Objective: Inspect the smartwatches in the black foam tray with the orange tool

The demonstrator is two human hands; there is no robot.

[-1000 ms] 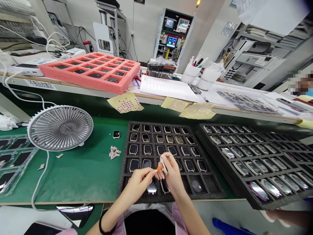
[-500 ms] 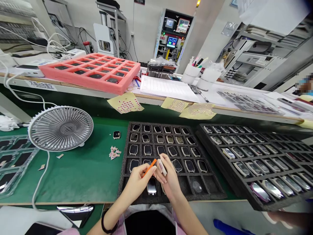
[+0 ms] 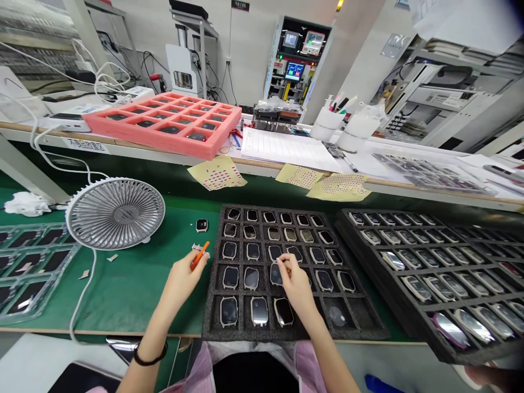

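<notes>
My left hand [image 3: 183,278] is closed on a small orange tool [image 3: 199,255], held over the green mat just left of a black foam tray [image 3: 213,305]. The tool tip is near a small pile of peeled tabs. The tray holds several watch cases [image 3: 251,278] in its cells. My right hand [image 3: 295,284] reaches into the tray's middle, fingertips pinched at a watch case [image 3: 277,273] in a cell. A lone watch case [image 3: 201,225] lies on the mat by the tray's top left corner.
A grey desk fan [image 3: 115,213] lies on the green mat [image 3: 135,289] at left, beside clear plastic trays [image 3: 24,273]. A second black tray of watch cases [image 3: 434,273] is at right. A pink foam tray [image 3: 164,123], papers and yellow sticker sheets [image 3: 216,172] sit on the rear shelf.
My left hand swung left off the tray with the orange tool to the mat. My right hand lowered the watch case it held up down into the tray. The view shifted slightly left.
</notes>
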